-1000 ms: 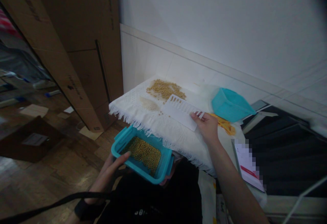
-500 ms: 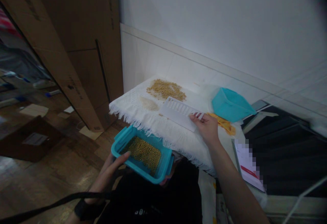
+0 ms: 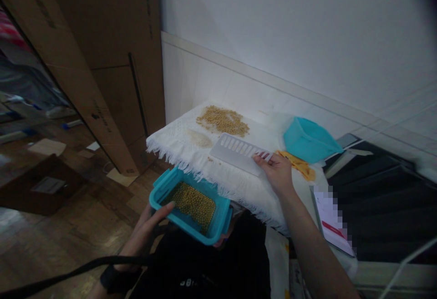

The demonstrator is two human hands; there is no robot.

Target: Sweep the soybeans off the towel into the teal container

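Note:
My left hand (image 3: 155, 221) grips a blue plastic container (image 3: 223, 205) by its near left rim, thumb over the edge. Yellow soybeans (image 3: 193, 203) cover its bottom, and it is held just below the table's fringed edge. In my right hand (image 3: 275, 169) is a flat white slotted plastic board (image 3: 232, 155), pinched at its right end and lying low over the cloth. A few loose beans (image 3: 210, 159) sit by the board's left end. Behind it a pile of soybeans (image 3: 223, 120) is spread on the cloth, with a small patch of pale grains (image 3: 198, 139) in front of the pile.
A white fringed cloth (image 3: 170, 137) covers the table against the wall. At the right stand a second blue container (image 3: 303, 139), a yellow cloth (image 3: 300, 167) and a tablet (image 3: 332, 221). A tall cardboard box (image 3: 112, 94) rises at the left.
The slotted board has shifted slightly left and towards me, and a few loose beans near its left end have moved with it. My left hand and the container have stayed put.

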